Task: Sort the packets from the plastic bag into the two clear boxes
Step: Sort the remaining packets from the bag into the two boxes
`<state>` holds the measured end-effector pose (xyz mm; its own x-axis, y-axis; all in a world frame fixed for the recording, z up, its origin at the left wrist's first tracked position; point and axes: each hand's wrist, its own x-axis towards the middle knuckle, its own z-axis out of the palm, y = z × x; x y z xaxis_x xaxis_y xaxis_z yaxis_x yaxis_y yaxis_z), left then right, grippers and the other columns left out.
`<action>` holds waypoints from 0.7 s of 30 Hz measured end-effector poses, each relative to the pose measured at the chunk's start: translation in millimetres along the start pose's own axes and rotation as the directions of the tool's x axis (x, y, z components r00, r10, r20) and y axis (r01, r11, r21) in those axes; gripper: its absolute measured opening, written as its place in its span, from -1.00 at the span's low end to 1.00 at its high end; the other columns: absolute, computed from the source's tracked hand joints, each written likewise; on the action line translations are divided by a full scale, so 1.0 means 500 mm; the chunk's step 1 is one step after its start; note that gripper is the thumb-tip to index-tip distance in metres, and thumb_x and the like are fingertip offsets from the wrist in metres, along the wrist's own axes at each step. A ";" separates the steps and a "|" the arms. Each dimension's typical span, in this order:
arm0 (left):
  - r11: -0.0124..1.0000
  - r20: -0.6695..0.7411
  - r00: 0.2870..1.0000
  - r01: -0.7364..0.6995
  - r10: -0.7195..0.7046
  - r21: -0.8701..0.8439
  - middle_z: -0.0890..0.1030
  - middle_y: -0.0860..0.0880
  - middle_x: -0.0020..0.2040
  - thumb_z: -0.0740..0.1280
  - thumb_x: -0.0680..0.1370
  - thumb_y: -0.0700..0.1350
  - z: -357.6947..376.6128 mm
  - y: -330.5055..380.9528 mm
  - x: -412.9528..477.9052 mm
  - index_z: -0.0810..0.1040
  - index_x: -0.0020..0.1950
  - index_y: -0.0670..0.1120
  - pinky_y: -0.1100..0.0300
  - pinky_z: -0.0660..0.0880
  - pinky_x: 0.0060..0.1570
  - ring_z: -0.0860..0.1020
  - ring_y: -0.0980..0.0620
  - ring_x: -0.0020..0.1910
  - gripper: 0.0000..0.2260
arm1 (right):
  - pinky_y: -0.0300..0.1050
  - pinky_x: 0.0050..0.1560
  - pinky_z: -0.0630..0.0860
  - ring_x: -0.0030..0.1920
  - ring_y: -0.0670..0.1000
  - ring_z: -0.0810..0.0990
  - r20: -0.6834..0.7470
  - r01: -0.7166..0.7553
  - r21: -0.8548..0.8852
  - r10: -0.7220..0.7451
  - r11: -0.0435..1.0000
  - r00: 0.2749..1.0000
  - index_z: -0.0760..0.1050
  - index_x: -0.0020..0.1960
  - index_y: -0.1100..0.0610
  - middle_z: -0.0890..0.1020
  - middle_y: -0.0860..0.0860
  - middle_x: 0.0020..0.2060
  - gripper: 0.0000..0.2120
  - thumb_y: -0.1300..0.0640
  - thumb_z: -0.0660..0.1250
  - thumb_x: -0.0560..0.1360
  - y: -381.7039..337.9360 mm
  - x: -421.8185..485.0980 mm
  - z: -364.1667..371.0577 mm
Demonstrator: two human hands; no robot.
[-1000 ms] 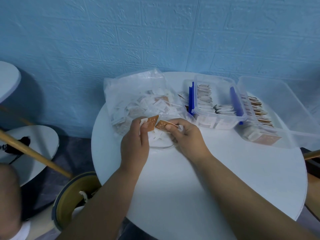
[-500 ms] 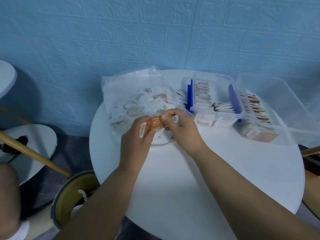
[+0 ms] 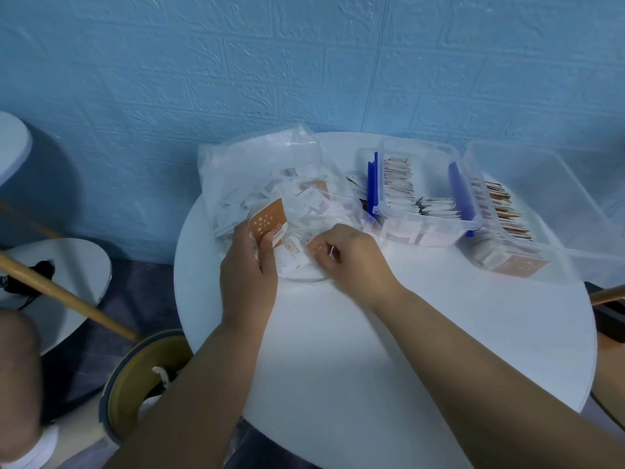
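A clear plastic bag full of small white and orange packets lies at the back left of the round white table. My left hand grips orange star-printed packets at the bag's mouth. My right hand, fingers curled, pinches a pale packet among the loose ones at the mouth. To the right stands a clear box with blue clips holding rows of packets. Beside it is a larger clear box with orange packets lined up inside.
The blue wall rises just behind the table. On the floor to the left are a yellow-rimmed bin, a wooden pole and a low white round table. A knee shows at the left edge.
My right hand has passed its orange packet to my left hand and gone back down to the bag's mouth. My left hand now holds the orange packets together, raised a little.
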<state>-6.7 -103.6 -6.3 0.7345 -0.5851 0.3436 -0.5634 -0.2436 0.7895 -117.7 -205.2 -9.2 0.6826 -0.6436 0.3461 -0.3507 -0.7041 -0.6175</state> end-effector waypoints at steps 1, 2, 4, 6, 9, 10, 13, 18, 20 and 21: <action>1.000 0.007 1.000 -0.007 0.007 0.013 0.55 -0.14 0.20 0.17 0.61 -0.08 0.000 0.000 -0.001 0.40 0.24 -0.19 0.29 0.34 0.02 0.52 -0.13 0.16 -0.73 | -0.41 -0.21 0.28 -0.30 -0.19 0.41 0.041 -0.073 0.012 0.073 0.997 0.997 0.61 -0.03 0.13 0.58 0.05 -0.19 -0.88 0.17 0.34 0.47 -0.003 0.003 0.004; 1.000 0.011 1.000 -0.009 0.009 0.023 0.55 -0.14 0.20 0.17 0.61 -0.08 -0.002 0.001 -0.001 0.40 0.24 -0.19 0.30 0.34 0.02 0.52 -0.13 0.16 -0.73 | -0.40 -0.20 0.28 -0.26 -0.16 0.43 0.067 -0.150 0.003 0.149 0.989 0.987 0.61 0.02 0.11 0.58 0.02 -0.17 -0.85 0.11 0.35 0.48 -0.005 0.007 0.006; 1.000 0.012 1.000 -0.004 0.004 0.030 0.55 -0.13 0.21 0.17 0.60 -0.08 -0.004 0.003 -0.002 0.40 0.25 -0.19 0.34 0.32 0.02 0.51 -0.12 0.17 -0.72 | -0.33 -0.13 0.32 -0.16 -0.11 0.47 0.112 -0.264 -0.017 0.264 0.964 0.958 0.58 0.09 0.06 0.54 -0.06 -0.13 -0.76 -0.01 0.37 0.46 -0.009 0.016 0.009; 0.999 0.012 1.000 -0.003 0.002 0.035 0.55 -0.13 0.19 0.18 0.60 -0.08 -0.006 0.003 -0.002 0.40 0.24 -0.19 0.34 0.32 0.00 0.52 -0.11 0.16 -0.73 | -0.26 -0.09 0.35 -0.12 -0.10 0.47 0.158 -0.304 -0.064 0.310 0.951 0.937 0.54 0.10 0.02 0.48 -0.09 -0.10 -0.70 -0.07 0.40 0.42 -0.017 0.024 0.012; 0.999 0.018 1.000 0.000 0.000 0.040 0.56 -0.12 0.18 0.20 0.59 -0.10 -0.004 0.004 -0.004 0.41 0.23 -0.19 0.37 0.30 -0.04 0.52 -0.11 0.15 -0.75 | -0.21 -0.12 0.38 -0.13 -0.08 0.47 0.199 -0.330 -0.113 0.346 0.937 0.917 0.49 -0.05 -0.04 0.45 -0.12 -0.09 -0.77 -0.08 0.42 0.37 -0.027 0.030 0.014; 0.999 0.022 1.000 -0.001 0.000 0.039 0.56 -0.12 0.18 0.20 0.59 -0.11 -0.004 0.004 -0.004 0.41 0.24 -0.19 0.37 0.30 -0.03 0.52 -0.11 0.15 -0.74 | -0.21 -0.14 0.39 -0.13 -0.07 0.48 0.206 -0.334 -0.127 0.354 0.934 0.912 0.45 -0.13 -0.05 0.44 -0.13 -0.09 -0.80 -0.07 0.43 0.36 -0.028 0.031 0.014; 0.999 0.028 1.000 0.003 -0.004 0.034 0.55 -0.13 0.20 0.20 0.59 -0.11 -0.004 0.005 -0.005 0.40 0.27 -0.19 0.35 0.30 0.00 0.51 -0.12 0.17 -0.72 | -0.19 -0.16 0.41 -0.13 -0.06 0.51 0.216 -0.350 -0.139 0.373 0.926 0.902 0.38 -0.31 -0.07 0.47 -0.12 -0.09 -0.78 -0.05 0.43 0.36 -0.028 0.035 0.017; 1.000 0.013 1.000 0.007 -0.007 0.006 0.56 -0.16 0.18 0.21 0.59 -0.13 -0.006 0.005 -0.009 0.41 0.25 -0.22 0.46 0.24 -0.06 0.51 -0.14 0.15 -0.73 | -0.24 -0.27 0.35 -0.29 -0.11 0.47 0.224 -0.411 0.009 0.399 0.912 0.889 0.38 -0.34 -0.04 0.51 -0.12 -0.29 -0.75 0.03 0.38 0.45 -0.021 0.029 0.010; 1.000 0.019 1.000 0.013 -0.013 -0.011 0.54 -0.14 0.21 0.20 0.59 -0.10 -0.007 0.008 -0.010 0.40 0.26 -0.20 0.41 0.29 -0.01 0.51 -0.12 0.17 -0.72 | -0.23 -0.33 0.36 -0.42 -0.13 0.43 0.221 -0.477 0.251 0.430 0.842 0.875 0.38 -0.30 0.02 0.52 -0.05 -0.36 -0.77 0.10 0.37 0.47 -0.019 0.022 -0.003; 1.000 0.021 1.000 0.013 -0.012 -0.022 0.54 -0.13 0.21 0.20 0.59 -0.10 -0.007 0.008 -0.010 0.40 0.26 -0.19 0.37 0.32 0.01 0.51 -0.11 0.18 -0.72 | -0.26 -0.38 0.35 -0.48 -0.14 0.42 0.224 -0.497 0.394 0.444 0.773 0.868 0.37 -0.28 0.06 0.51 0.01 -0.37 -0.78 0.15 0.36 0.49 -0.019 0.017 -0.012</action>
<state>-11.4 -99.0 -3.1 0.7336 -0.5978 0.3233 -0.5455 -0.2342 0.8047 -112.4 -206.0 3.9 0.5802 -0.8036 -0.1323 -0.3578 -0.1056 -0.9278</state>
